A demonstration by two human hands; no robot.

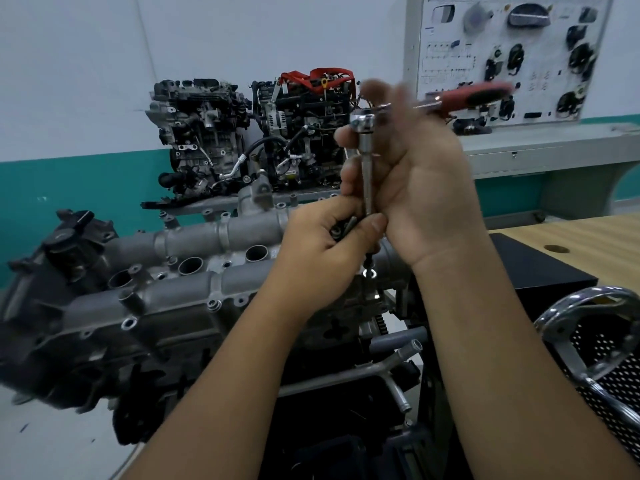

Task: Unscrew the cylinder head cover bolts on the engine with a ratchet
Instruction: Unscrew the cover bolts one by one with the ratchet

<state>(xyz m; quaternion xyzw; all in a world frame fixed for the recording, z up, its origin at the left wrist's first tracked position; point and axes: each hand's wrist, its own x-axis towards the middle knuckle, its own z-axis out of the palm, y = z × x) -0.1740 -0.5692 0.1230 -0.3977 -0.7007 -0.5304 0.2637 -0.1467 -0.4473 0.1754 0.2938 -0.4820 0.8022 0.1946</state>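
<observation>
1. Head view: the ratchet [363, 123] is held up above the engine [145, 299], clear of the cylinder head cover [221, 233]; its long extension [366, 174] hangs roughly vertical between both hands.
2. Right hand [415, 188]: palm faces the camera, thumb and fingers are curled round the extension just below the ratchet head. The fingers are motion-blurred, so the exact grip cannot be read.
3. Left hand [325, 247]: clenched at the lower end of the extension, fingers pinched round small dark and silver parts. These are judged to be removed bolts [348, 228], but that cannot be confirmed.
4. The red-and-black handle [481, 93] sticks out to the right, blurred, with no hand seen on it.
5. Handling, as judged: the ratchet and extension are rigid steel, fairly heavy, top-heavy at the head and smooth on the shank, so slipping is likely if held by the shank alone. Torque is best applied at the rubber handle, with the head steadied from above.
6. Bolts are judged small, light and easily dropped into the open plug wells [190, 266]; a pinch at the bolt head is advised.
7. Hidden or unclear: the socket end is covered by the left hand, and whether a bolt sits in it cannot be told. The near right end of the cover is masked by the forearms. Remaining bolts cannot be counted.
</observation>
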